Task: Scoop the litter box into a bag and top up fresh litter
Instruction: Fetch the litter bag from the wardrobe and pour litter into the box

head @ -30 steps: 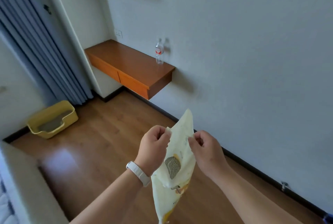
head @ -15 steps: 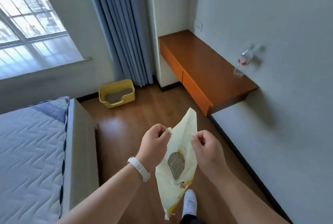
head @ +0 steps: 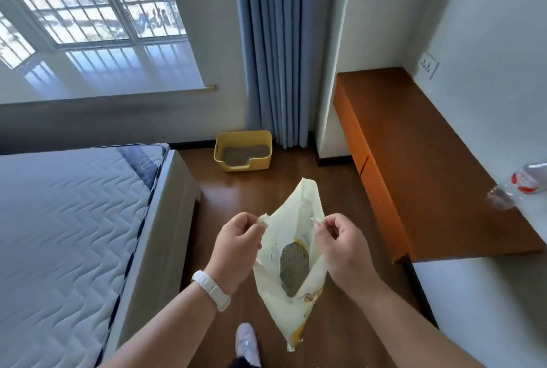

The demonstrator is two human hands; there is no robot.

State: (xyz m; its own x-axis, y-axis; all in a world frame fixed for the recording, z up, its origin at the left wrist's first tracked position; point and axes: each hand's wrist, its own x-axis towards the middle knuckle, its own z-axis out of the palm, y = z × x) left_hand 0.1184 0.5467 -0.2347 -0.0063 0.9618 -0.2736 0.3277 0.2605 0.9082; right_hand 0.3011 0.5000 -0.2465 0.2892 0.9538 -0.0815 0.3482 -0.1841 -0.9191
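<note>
1. Head camera shows the left hand (head: 236, 246) and the right hand (head: 343, 249), both with curled fingers pinching the rim of a pale yellow bag (head: 284, 308).
2. Between the fingers the bag mouth is open; grey litter (head: 294, 268) lies inside, below them.
3. Yellow litter box (head: 243, 164) sits on the floor well beyond the fingers, beside the curtain (head: 275, 56).

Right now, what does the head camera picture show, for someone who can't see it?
The left hand and right hand each pinch an edge of a pale yellow bag, showing grey litter inside. A yellow litter box sits on the floor ahead, beside blue curtains.
</note>
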